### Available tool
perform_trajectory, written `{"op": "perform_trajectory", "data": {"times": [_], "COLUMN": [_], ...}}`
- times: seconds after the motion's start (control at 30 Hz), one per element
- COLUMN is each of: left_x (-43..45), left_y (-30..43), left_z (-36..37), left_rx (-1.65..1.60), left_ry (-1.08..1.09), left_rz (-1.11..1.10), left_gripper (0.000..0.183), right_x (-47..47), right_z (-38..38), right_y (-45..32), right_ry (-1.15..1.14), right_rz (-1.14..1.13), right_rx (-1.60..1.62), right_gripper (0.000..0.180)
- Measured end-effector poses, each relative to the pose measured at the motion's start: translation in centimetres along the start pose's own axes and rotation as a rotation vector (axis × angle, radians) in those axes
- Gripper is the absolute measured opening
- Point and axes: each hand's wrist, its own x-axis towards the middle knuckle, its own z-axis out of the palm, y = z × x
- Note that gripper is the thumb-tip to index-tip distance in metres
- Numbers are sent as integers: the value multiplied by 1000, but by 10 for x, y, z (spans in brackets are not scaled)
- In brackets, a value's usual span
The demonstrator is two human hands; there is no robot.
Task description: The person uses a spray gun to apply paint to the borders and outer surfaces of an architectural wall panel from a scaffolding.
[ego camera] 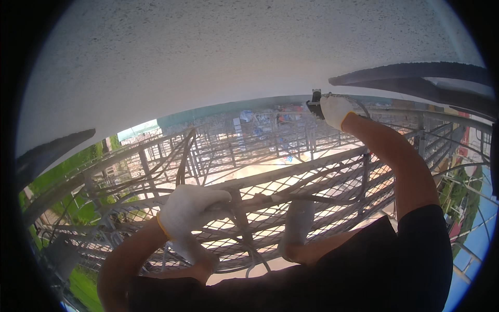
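My left hand, in a white work glove with a yellow cuff, is closed on a grey rail or pipe-like part of a metal framework; exactly what it grips is partly hidden by the fingers. Beside it runs a dark cable with a thicker joint. Up at the right, my right hand, gloved the same way, grips a black hand-held tool whose exact kind I cannot tell. That tool is close to the lower edge of a pale, speckled wall surface. A cord trails behind the right glove.
Under me is an elevated platform of expanded metal mesh with metal rails. Dark beams jut in at the upper right and left. Several cables loop over the rails at left. Ground and grass show far below.
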Motion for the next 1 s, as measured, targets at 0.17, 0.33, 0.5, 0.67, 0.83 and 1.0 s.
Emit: {"op": "perform_trajectory", "data": {"times": [0.17,0.33,0.5,0.67,0.83,1.0], "left_x": [-33,-72,-113,-149,-191,-218], "left_y": [-38,-89,-129,-192,-240,-274], "left_z": [16,25,15,10,2,18], "left_rx": [147,79,195,354,406,327], "left_ry": [108,208,379,437,440,461], "left_rz": [53,40,147,107,-118,-280], "left_gripper": [20,21,22,21,18,14], "right_x": [8,17,39,65,97,122], "right_z": [-49,-91,-107,-139,-171,-218], "right_y": [-108,-208,-283,-361,-452,-546], "right_ry": [63,112,177,205,333,376], "right_rz": [-240,-329,-424,-454,-553,-636], "right_rx": [8,36,11,39,45,59], "right_gripper": [28,29,29,27,24,23]}}
